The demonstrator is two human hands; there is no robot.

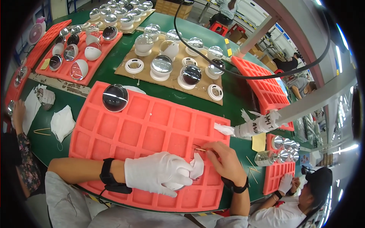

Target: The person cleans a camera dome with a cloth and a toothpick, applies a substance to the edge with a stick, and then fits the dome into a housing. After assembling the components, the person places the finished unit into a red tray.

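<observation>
My left hand [157,173], in a white glove, is closed over a round, shiny object, mostly hidden under the palm, low on the red foam tray [146,123]. A white piece [196,166], perhaps cloth, sticks up beside its fingertips. Bare and with its fingers pinched, my right hand [224,157] holds a thin wooden stick [199,149] just above that white piece. A dark, glossy ball [115,97] sits in the tray's far left corner. Most of the tray's square pockets hold nothing.
Beyond the tray, a cardboard sheet [125,72] carries clear and dark balls on white rings. Another red tray [95,70] with balls lies far left. A wrapped post [253,127] stands at right. Wooden sticks [253,170] lie near it. People work on both sides.
</observation>
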